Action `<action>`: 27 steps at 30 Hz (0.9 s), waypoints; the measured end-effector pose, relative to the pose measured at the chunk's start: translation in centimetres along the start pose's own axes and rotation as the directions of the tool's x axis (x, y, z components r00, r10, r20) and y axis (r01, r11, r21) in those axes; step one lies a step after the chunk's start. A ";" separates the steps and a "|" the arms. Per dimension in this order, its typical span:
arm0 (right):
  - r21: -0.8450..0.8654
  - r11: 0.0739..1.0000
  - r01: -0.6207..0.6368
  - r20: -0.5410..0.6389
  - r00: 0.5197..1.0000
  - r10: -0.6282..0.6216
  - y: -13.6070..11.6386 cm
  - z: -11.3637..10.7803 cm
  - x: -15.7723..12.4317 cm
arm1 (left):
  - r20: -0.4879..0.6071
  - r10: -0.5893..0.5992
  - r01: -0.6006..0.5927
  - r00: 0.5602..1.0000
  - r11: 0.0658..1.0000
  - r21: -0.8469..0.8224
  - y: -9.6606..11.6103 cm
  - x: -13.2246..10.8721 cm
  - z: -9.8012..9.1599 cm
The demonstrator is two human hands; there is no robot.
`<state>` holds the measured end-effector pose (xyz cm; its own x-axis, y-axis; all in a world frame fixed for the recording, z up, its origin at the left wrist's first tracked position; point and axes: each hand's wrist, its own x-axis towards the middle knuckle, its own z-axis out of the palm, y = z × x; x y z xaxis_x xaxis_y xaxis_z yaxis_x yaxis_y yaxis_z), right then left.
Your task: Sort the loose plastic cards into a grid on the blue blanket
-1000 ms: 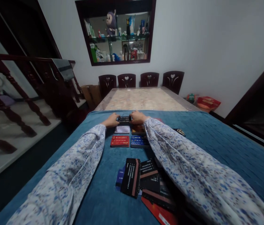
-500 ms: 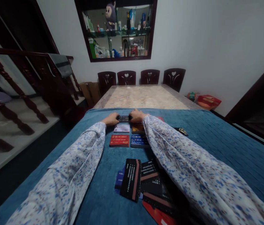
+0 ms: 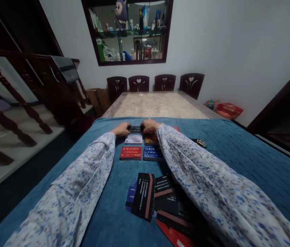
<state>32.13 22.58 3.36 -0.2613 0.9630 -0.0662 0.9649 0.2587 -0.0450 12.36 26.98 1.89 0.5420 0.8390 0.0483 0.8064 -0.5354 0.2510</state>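
Far out over the blue cloth, a black card (image 3: 135,129) with pale print lies between my two hands. My left hand (image 3: 121,129) has its fingers closed on the card's left end, and my right hand (image 3: 150,126) closes on the right end. Just nearer sit a white card stack (image 3: 134,139) and a gold card stack (image 3: 151,139), the gold one partly behind my right sleeve. Closer still are a red card stack (image 3: 130,153) and a blue card stack (image 3: 153,153). Loose black cards (image 3: 143,196) overlap in a pile near me, with a blue card (image 3: 130,198) and a red card (image 3: 172,234) beneath.
The blue cloth (image 3: 103,212) covers the near part of a marble-patterned table (image 3: 152,104). A black card with a gold design (image 3: 200,142) lies right of my right forearm. Several dark chairs (image 3: 139,84) stand along the far side; a wooden railing (image 3: 13,92) runs at left.
Both hands stay at the black card in nearly the same place. The whole view shifts slightly; the stacks and the loose pile remain as they were.
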 end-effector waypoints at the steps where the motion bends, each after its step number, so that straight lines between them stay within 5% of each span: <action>1: 0.002 1.000 -0.001 -0.002 1.000 0.001 0.0 0.0 0.1 | 0.002 0.000 0.000 1.000 1.000 0.000 0.0 0.0 0.0; 17: -0.027 1.000 -0.014 -0.004 1.000 0.014 -0.3 -0.2 -0.2 | -0.082 0.019 -0.026 0.996 0.996 -0.085 -1.7 0.0 0.8; 27: -0.041 0.999 0.019 -0.025 0.999 -0.020 0.8 -1.0 -1.2 | -0.100 0.001 0.000 0.995 1.000 0.012 -1.4 -1.3 0.1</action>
<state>33.26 21.76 4.42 -0.2803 0.9591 -0.0407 0.9599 0.2803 -0.0052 10.58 26.65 1.36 0.5163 0.8440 0.1454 0.8093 -0.5363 0.2395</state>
